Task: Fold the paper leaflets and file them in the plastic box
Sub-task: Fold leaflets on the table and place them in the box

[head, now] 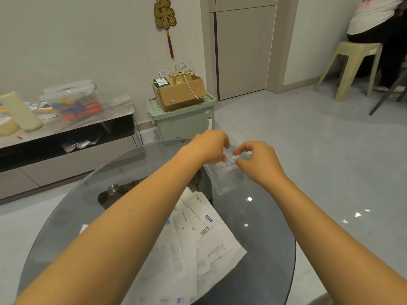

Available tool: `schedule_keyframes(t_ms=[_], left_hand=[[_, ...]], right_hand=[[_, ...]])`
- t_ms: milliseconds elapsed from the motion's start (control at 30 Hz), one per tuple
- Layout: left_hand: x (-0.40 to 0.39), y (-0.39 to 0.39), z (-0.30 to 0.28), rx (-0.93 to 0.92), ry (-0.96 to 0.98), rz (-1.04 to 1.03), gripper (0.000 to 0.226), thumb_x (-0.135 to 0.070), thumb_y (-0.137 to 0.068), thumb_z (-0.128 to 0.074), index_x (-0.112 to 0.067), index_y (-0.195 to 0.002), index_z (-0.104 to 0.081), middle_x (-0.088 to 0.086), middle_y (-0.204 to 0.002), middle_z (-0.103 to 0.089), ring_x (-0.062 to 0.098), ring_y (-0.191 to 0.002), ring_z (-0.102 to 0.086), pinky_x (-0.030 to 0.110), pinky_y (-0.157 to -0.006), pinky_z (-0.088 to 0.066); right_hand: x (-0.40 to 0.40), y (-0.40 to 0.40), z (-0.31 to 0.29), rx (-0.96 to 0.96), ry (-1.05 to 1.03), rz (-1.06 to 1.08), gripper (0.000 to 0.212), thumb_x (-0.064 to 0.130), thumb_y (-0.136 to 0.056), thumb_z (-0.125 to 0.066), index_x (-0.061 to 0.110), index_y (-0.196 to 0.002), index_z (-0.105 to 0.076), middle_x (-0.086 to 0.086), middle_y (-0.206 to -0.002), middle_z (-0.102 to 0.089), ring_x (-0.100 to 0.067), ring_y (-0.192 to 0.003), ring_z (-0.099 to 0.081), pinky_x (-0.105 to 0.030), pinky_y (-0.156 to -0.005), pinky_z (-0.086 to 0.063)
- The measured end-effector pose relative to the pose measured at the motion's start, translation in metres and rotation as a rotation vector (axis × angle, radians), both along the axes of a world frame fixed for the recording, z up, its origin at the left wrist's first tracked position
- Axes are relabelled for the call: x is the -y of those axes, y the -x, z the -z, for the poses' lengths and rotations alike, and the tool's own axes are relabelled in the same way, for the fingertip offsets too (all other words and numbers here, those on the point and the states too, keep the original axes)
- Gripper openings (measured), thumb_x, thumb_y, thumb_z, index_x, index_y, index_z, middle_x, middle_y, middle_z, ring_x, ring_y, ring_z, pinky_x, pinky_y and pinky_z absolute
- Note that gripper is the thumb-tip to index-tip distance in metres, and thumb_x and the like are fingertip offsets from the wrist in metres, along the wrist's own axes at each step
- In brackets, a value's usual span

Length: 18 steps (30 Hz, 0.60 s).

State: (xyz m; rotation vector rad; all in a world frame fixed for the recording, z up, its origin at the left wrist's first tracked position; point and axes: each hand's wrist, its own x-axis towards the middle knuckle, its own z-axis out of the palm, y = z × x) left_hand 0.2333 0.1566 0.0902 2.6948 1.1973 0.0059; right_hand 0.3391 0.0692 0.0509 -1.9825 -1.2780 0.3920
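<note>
Nearest, the leaflets (198, 238) lie loose and unfolded on the glass table (264, 249), on the near side of the plastic box (224, 179), within easy reach. At the box, the left hand (209, 148) and right hand (259, 161) both pinch its clasp with curled fingers, probably to open it first. The box sits close to the table's far edge; bare glass lies beside it.

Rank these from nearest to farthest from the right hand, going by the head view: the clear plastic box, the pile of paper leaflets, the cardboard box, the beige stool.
1. clear plastic box: under the right hand, being touched.
2. pile of paper leaflets: on the glass table, toward the person.
3. cardboard box: on the green bin by the wall.
4. beige stool: far right, on the floor.
</note>
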Motion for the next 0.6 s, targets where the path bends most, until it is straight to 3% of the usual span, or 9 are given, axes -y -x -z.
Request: schedule_keyframes(t_ms=[200,333,500,600], left_hand=[[0.065,0.047,-0.012,0.101,-0.106,-0.054,0.029,-0.029,-0.093,-0.055,-0.022,-0.121,-0.058,0.002,-0.125,-0.059,0.023,-0.115,-0.054,0.040,-0.100,-0.038],[0.109,0.085,0.007,0.125,-0.084,-0.112,0.025,-0.029,-0.094,-0.052,-0.026,-0.117,-0.060,-0.001,-0.119,-0.061,0.020,-0.107,-0.056,0.040,-0.098,-0.040],[0.142,0.128,0.038,0.163,-0.022,-0.226,0.029,-0.030,-0.094,-0.052,-0.026,-0.122,-0.059,-0.004,-0.125,-0.059,0.016,-0.110,-0.057,0.035,-0.099,-0.040],[0.149,0.145,0.052,0.189,0.007,-0.286,0.028,-0.028,-0.094,-0.051,-0.025,-0.120,-0.060,-0.003,-0.126,-0.058,0.016,-0.112,-0.056,0.039,-0.101,-0.041]], right_hand=[[0.045,0.036,-0.006,0.042,-0.049,-0.102,0.022,0.012,-0.083,-0.058,0.024,-0.098,-0.069,-0.004,-0.115,-0.060,-0.021,-0.114,-0.050,-0.032,-0.082,-0.047],[0.066,0.060,-0.002,0.088,-0.008,-0.225,0.021,0.013,-0.083,-0.058,0.021,-0.100,-0.069,-0.002,-0.112,-0.063,-0.020,-0.108,-0.055,-0.033,-0.083,-0.048],[0.085,0.091,0.019,0.158,0.046,-0.387,0.021,0.017,-0.086,-0.059,0.023,-0.104,-0.067,0.001,-0.115,-0.058,-0.016,-0.109,-0.054,-0.028,-0.086,-0.044],[0.086,0.107,0.032,0.183,0.080,-0.446,0.024,0.017,-0.086,-0.059,0.026,-0.107,-0.066,0.003,-0.116,-0.056,-0.015,-0.108,-0.053,-0.025,-0.082,-0.041]])
